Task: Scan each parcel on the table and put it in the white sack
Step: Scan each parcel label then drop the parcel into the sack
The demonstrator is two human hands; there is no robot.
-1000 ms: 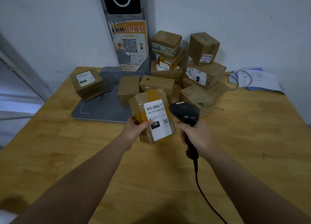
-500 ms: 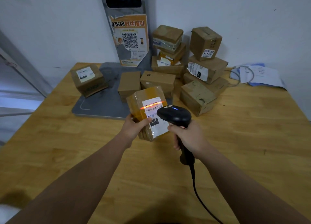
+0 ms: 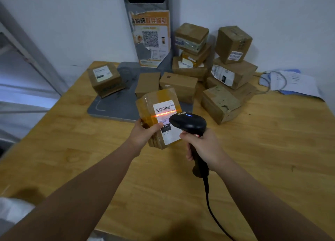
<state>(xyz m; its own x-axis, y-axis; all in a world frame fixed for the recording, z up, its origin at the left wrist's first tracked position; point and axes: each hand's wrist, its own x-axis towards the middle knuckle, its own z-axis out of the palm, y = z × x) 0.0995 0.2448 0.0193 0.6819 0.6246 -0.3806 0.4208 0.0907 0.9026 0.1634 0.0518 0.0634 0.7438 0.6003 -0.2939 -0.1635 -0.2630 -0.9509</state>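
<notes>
One parcel [image 3: 159, 117] is up off the surface [image 3: 272, 150], centre frame, tilted with its label [image 3: 165, 122] toward the camera. The left hand [image 3: 145, 133] grips its lower left corner, thumb pressed on the label's edge. The right hand [image 3: 204, 148] is closed round the handle of a black scanner [image 3: 188, 122], whose head is close in front of the label.

Several things could spoil this read. The red beam falls just under the barcode, across the printed number line, so it may miss the bars unless it is aimed a little higher. The thumb sits right beside the print and could cover part of it. Shiny tape over the box may throw glare. A one-handed corner grip also leaves the parcel free to twist or slip. The cable [image 3: 210, 204] trails off the near edge and might snag. In the upper right, the stack [image 3: 217, 66] has a tilted box on top, and pulling one from below could topple it.

A white shape [image 3: 12, 210] at lower left may be the sack; I cannot tell.

Readable writing is scarce: "15H" in white on a black block, low on the label; the number line is washed out by the beam. An orange poster [image 3: 151, 39] at upper centre carries a large Chinese heading and a blurred QR code. Other labels are too small to read.
</notes>
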